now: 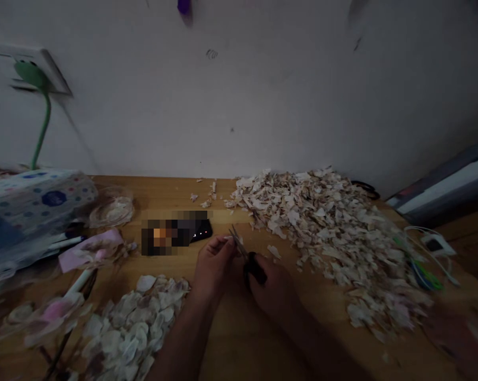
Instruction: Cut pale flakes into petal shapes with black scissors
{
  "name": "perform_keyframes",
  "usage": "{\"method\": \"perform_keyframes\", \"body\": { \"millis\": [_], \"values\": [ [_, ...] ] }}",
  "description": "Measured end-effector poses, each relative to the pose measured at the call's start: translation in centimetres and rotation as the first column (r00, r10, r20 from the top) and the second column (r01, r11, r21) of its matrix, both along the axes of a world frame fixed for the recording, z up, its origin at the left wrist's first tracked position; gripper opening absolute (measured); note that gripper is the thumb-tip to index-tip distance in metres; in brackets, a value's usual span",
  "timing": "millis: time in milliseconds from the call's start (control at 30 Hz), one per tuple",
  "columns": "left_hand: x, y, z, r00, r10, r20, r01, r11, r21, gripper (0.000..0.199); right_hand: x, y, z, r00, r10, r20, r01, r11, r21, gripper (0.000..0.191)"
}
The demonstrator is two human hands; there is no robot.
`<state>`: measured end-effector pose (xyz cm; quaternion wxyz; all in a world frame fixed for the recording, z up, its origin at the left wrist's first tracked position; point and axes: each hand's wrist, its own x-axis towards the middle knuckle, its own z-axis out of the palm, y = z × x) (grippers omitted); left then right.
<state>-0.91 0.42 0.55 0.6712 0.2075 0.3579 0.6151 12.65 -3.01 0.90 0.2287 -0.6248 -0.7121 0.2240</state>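
Note:
My right hand grips a pair of scissors by its black handles, with the thin metal blades pointing up and left. Close beside the blade tips, my left hand is closed in a pinch on a small pale petal-like piece, mostly hidden by the fingers. To the left of my left forearm lies a heap of rounded pale petal-like pieces. A larger pile of dry whitish and brownish scraps spreads over the right side of the wooden table.
A phone with a lit, partly blurred screen lies beyond my left hand. At left are a dotted tissue pack, a clear round dish and flower-like pieces on stems. A white charger with cable sits far right. The wall rises behind.

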Motion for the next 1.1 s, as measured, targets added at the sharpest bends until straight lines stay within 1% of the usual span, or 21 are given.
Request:
{"method": "perform_keyframes", "body": {
  "millis": [100, 233, 333, 433, 500, 567, 667, 767, 867, 967, 1100],
  "values": [
    [-0.7, 0.1, 0.1, 0.993, 0.003, -0.119, 0.001, 0.999, 0.033, 0.023, 0.0, 0.0, 0.2, 1.000, 0.008, -0.009, -0.008, 1.000, -0.021, 0.023],
    [-1.4, 0.2, 0.8, 0.963, 0.000, -0.270, 0.019, 0.998, 0.067, 0.021, 0.0, 0.1, 0.3, 0.999, 0.022, -0.023, -0.023, 0.999, -0.035, 0.020],
    [-1.6, 0.1, 1.4, 0.945, 0.002, -0.326, 0.024, 0.997, 0.076, 0.021, 0.1, 0.1, 0.3, 0.999, 0.025, -0.021, -0.026, 0.999, -0.033, 0.020],
    [-1.7, 0.2, 1.5, 0.942, -0.007, -0.336, 0.033, 0.997, 0.072, 0.021, 0.1, 0.1, 0.3, 0.999, 0.024, -0.043, -0.025, 0.999, -0.040, 0.020],
    [-1.7, 0.2, 1.4, 0.948, -0.007, -0.319, 0.030, 0.997, 0.068, 0.020, 0.1, 0.2, 0.3, 0.998, 0.027, -0.063, -0.029, 0.999, -0.046, 0.020],
    [-1.5, 0.2, 1.0, 0.967, -0.024, -0.254, 0.038, 0.998, 0.051, 0.022, 0.1, 0.2, 0.2, 0.998, 0.022, -0.060, -0.025, 0.999, -0.038, 0.018],
    [-1.1, 0.2, 0.4, 0.993, -0.074, -0.096, 0.075, 0.997, 0.014, 0.027, 0.2, 0.1, 0.0, 0.999, 0.008, -0.047, -0.009, 1.000, -0.020, 0.019],
    [-0.7, 0.1, 0.1, 0.997, -0.071, -0.011, 0.071, 0.997, -0.014, 0.022, 0.2, 0.1, -0.1, 0.998, 0.010, -0.061, -0.012, 0.999, -0.031, 0.021],
    [-0.8, 0.0, 0.2, 0.998, -0.041, -0.057, 0.040, 0.999, -0.011, 0.020, 0.2, 0.0, -0.1, 0.999, 0.019, -0.051, -0.020, 0.999, -0.025, 0.022],
    [-1.2, 0.1, 0.5, 0.985, -0.026, -0.171, 0.029, 0.999, 0.014, 0.020, 0.2, 0.0, -0.1, 0.999, 0.025, -0.026, -0.025, 0.999, -0.025, 0.023],
    [-1.8, 0.2, 0.8, 0.945, -0.016, -0.327, 0.030, 0.999, 0.039, 0.018, 0.3, 0.1, 0.0, 0.998, 0.030, -0.050, -0.032, 0.998, -0.045, 0.022]
  ]
}}
